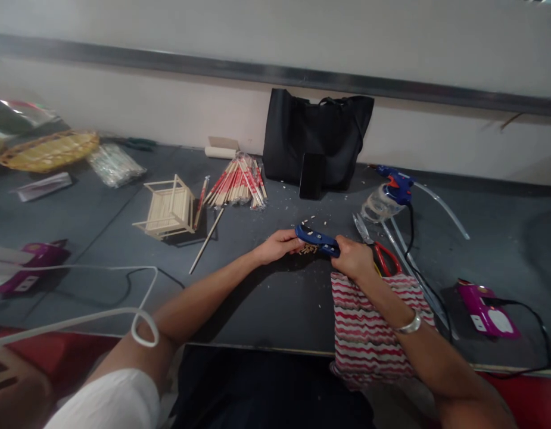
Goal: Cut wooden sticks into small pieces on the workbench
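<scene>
My right hand [353, 257] is wrapped around the handles of a blue hand cutter [317, 236], held low over the table. My left hand [280, 245] is closed at the cutter's far end, fingers pinched together; whatever they hold there is too small to make out. Short cut bits of wooden stick [308, 248] lie in a small pile under the cutter, with more scattered around. To the left stands a little frame built of sticks [170, 208]. Beyond my left hand, bundles of chopsticks with red wrappers [239, 182] lie fanned out, and a single stick [206, 240] rests nearer.
A black bag [317, 137] stands against the wall with a phone [311, 176] leaning on it. At right are a blue glue gun [395, 185], red-handled scissors [386, 259], a striped cloth [373, 333] and a purple power box [487, 310]. A white cable [145, 325] crosses my left arm.
</scene>
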The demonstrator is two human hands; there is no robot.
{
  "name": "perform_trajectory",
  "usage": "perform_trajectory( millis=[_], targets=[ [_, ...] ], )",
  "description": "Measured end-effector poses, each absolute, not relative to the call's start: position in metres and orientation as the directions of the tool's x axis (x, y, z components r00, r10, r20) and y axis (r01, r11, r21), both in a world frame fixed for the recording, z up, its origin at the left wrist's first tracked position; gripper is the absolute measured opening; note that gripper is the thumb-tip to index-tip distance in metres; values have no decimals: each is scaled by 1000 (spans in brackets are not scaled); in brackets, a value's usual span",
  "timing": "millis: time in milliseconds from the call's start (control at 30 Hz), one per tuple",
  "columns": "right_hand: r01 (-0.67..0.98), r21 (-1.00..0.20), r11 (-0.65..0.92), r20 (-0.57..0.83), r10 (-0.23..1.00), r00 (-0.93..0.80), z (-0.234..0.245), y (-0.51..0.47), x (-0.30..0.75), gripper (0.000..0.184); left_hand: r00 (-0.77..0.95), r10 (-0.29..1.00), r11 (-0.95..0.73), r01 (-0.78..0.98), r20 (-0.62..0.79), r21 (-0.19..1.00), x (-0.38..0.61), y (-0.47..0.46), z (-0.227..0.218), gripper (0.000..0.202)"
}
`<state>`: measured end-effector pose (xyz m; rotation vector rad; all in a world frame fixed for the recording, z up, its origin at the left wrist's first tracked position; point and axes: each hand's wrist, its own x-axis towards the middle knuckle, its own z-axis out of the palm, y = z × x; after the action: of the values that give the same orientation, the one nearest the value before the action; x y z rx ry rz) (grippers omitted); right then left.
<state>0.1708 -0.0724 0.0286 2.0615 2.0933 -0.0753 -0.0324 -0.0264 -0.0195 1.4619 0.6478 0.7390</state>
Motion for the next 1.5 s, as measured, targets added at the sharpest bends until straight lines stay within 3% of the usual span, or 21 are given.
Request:
perform_trajectory(
  millis=[267,633,1167,1500],
  targets=[
    [995,84,56,-89,995,-48,19,-73,179,14,586,808,0,-100,59,995,-31,-30,-14,53],
    [986,31,165,164,972,-168,-6,-67,193,27,584,809,7,-109,58,994,-32,-28,-18,52],
    [988,64,139,28,990,-141,5,-71,184,30,593,798,-128,-9,109,992,-33,-22,-32,23],
    [991,74,109,-61,993,-105,15,-72,180,24,588,800,-99,-69,121,993,-31,-24,-35,34]
  ],
)
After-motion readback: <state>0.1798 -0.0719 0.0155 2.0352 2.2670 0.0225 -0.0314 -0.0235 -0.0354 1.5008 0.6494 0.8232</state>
